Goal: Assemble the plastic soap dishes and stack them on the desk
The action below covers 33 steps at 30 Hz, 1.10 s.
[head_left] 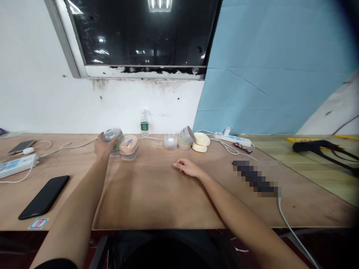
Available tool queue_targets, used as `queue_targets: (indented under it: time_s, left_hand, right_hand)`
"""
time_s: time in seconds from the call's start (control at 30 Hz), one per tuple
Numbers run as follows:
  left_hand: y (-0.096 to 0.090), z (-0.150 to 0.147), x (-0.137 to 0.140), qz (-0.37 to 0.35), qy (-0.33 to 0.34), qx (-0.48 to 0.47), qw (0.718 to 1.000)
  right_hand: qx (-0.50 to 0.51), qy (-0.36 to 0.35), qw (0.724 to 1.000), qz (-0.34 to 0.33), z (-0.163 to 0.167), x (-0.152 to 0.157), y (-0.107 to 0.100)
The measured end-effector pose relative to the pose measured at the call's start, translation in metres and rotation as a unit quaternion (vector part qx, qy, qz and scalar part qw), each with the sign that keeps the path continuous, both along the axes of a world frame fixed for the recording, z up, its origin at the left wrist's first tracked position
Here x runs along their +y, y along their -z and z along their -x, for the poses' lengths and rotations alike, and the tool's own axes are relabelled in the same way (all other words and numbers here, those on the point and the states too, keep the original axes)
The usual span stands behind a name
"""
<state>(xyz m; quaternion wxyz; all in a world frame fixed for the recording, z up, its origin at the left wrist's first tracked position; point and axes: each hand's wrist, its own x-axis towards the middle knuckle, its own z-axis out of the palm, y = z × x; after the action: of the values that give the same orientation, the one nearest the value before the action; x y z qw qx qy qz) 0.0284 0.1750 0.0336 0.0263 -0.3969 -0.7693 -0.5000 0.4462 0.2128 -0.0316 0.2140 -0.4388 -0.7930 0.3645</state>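
Observation:
At the back left of the table, my left hand (103, 146) reaches round a grey oval box (112, 135), thumb on one side and fingers on the other. The box sits on top of a greenish one (116, 150), partly hidden by the hand. Right beside them stands a pink oval box (129, 145) with a clear rim under it. My right hand (188, 167) rests on the bare wood at mid-table, fingers curled together with nothing seen in them. Beyond it are a clear round container (170, 141), a tilted grey ring-shaped piece (187, 135) on a greenish-beige one, and stacked cream round pieces (201, 142).
A small green-labelled bottle (144, 123) stands against the wall. A black phone (44, 197) lies at front left, near a white power strip (18, 166). Another power strip (235, 140) and cables lie at back right. A pixelated dark object (255, 178) lies on the right.

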Motion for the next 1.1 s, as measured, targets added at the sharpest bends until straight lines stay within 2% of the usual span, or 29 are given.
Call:
queue_targets:
  time_s: [0.2, 0.27, 0.37, 0.47, 0.57, 0.67, 0.77, 0.83, 0.93, 1.1]
  left_hand:
    - [0.007, -0.005, 0.003, 0.021, -0.034, 0.012, 0.999]
    - [0.008, -0.007, 0.002, 0.028, -0.051, 0.009, 0.998]
    - [0.008, -0.018, -0.004, -0.034, -0.099, 0.033, 0.994]
    - [0.012, -0.041, -0.015, -0.159, -0.105, 0.125, 0.974]
    - [0.021, -0.077, -0.028, -0.208, -0.005, 0.212, 0.955]
    - [0.035, -0.114, -0.038, -0.160, 0.160, 0.276, 0.934]
    - [0.049, -0.142, -0.042, -0.102, 0.318, 0.341, 0.879]
    - [0.056, -0.153, -0.041, -0.049, 0.383, 0.367, 0.846]
    - [0.063, -0.157, -0.038, 0.014, 0.428, 0.382, 0.819]
    - [0.068, -0.149, -0.034, 0.044, 0.433, 0.371, 0.820]
  right_hand:
    - [0.009, -0.004, 1.000, -0.003, 0.000, 0.000, 0.000]
    - [0.023, 0.015, 0.999, -0.024, -0.003, 0.005, 0.000]
    - [0.048, 0.107, 0.987, -0.112, -0.012, 0.017, -0.001]
    - [0.066, 0.238, 0.948, -0.198, -0.030, 0.034, -0.002]
    - [0.056, 0.354, 0.905, -0.231, -0.054, 0.052, -0.001]
    - [0.039, 0.435, 0.855, -0.281, -0.076, 0.071, 0.004]
    - [0.016, 0.461, 0.824, -0.330, -0.092, 0.089, 0.010]
    - [-0.013, 0.450, 0.827, -0.336, -0.097, 0.098, 0.014]
    - [-0.059, 0.412, 0.850, -0.323, -0.099, 0.109, 0.020]
    - [-0.087, 0.369, 0.873, -0.305, -0.099, 0.116, 0.026]
